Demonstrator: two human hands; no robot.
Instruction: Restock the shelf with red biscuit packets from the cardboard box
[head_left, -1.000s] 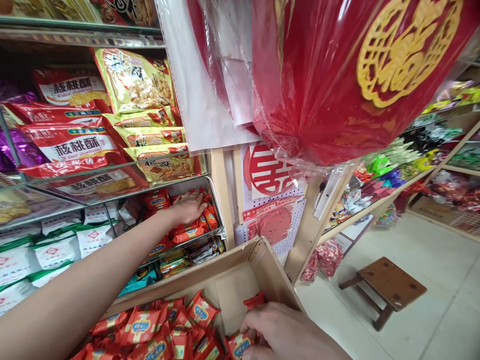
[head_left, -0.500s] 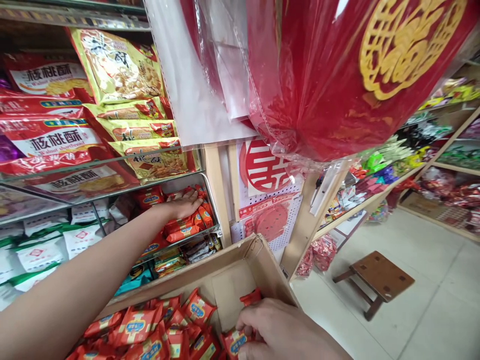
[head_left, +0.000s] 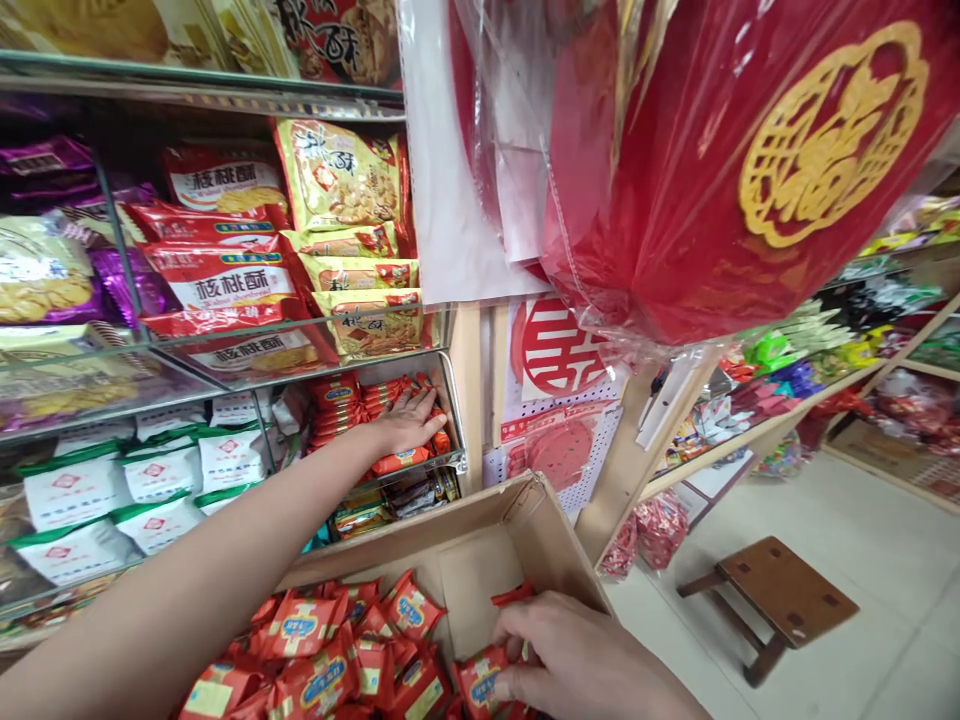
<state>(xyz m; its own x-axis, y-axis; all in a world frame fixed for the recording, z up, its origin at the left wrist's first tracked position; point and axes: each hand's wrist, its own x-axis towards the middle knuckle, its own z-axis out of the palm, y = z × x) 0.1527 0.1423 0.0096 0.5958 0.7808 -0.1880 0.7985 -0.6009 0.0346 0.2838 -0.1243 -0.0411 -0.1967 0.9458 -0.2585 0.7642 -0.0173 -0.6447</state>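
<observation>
My left hand (head_left: 409,422) reaches into a glass-fronted shelf bay and lies palm down, fingers spread, on small red snack packets (head_left: 341,395) stacked there. Below, an open cardboard box (head_left: 480,510) holds a loose heap of the same kind of red packets (head_left: 300,625). My right hand (head_left: 566,650) is inside the box at its right side. Its thumb and fingers are curled round a red snack packet (head_left: 478,685), partly hidden by the hand. Another packet (head_left: 512,594) shows just behind its knuckles.
Bags of walnut shortbread (head_left: 240,280) fill the shelf above, and white-and-green bags (head_left: 75,490) stand left. A large red ornament in plastic (head_left: 675,200) hangs low at upper right. A wooden stool (head_left: 787,590) stands on the tiled floor.
The view has swung left, so the shelves sit further right and more of the left bays shows. My left hand lies flatter with fingers more spread; my right hand keeps its place in the box.
</observation>
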